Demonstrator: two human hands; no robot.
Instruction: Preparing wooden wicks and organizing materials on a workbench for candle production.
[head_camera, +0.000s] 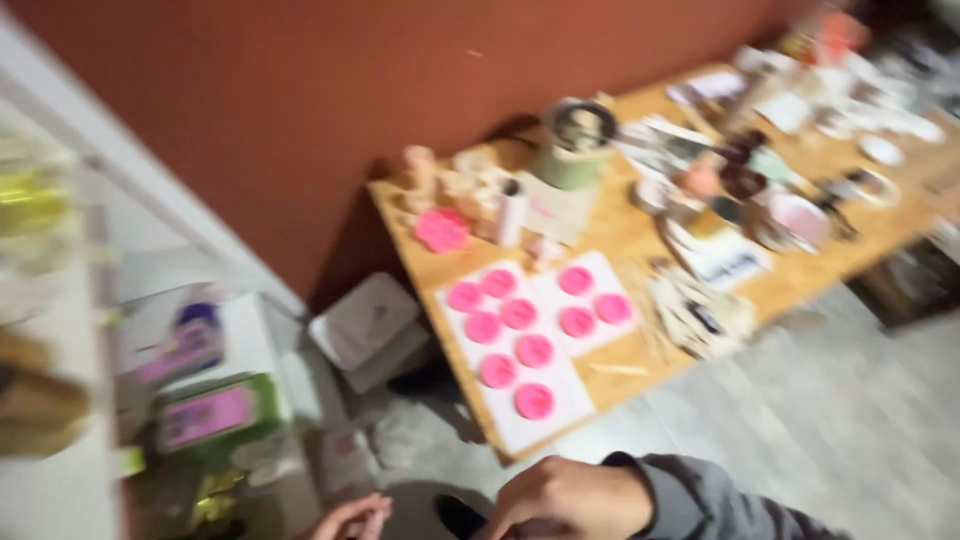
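Note:
The view is motion-blurred. At the bottom edge my right hand (565, 497), in a grey sleeve, has its fingers curled and nothing visible in it. My left hand (350, 518) shows only partly at the bottom edge, fingers loosely together; whether it holds anything I cannot tell. Both hands hover over the grey floor, near the front corner of a wooden table (640, 365). On the table lie white sheets (530, 425) carrying several round pink pieces (518, 313).
A red-brown wall (300, 120) stands behind the table. A green pot (575, 150), a white cylinder (511, 212) and many small items crowd the far tabletop. White boxes (365, 320) and coloured packages (208, 415) sit on the floor at left.

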